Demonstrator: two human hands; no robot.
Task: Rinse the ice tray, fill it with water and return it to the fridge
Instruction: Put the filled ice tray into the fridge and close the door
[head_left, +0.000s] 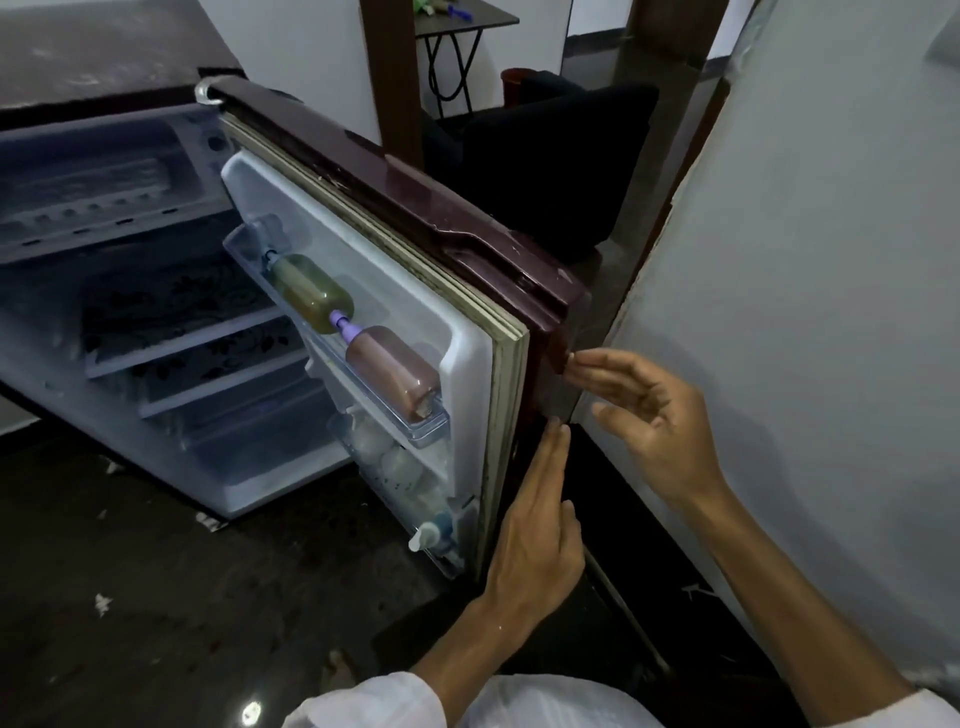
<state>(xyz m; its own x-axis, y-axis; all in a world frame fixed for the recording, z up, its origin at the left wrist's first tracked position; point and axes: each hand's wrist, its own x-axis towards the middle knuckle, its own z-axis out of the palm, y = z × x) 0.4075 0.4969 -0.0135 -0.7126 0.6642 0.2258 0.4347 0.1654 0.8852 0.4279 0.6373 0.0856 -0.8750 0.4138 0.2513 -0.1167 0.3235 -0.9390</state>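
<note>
Open fridge on the left, shelves inside, freezer box at the top. To its right, the open door, bottles lying in its top rack. Behind the door, an armchair. On the far right, a wall. Both hands at the door's edge, left hand below right hand.

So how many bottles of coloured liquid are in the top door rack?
2: an olive-green bottle farther back, a reddish-brown bottle nearer the viewer, lying end to end. A clear shape beyond them may be another.
</note>
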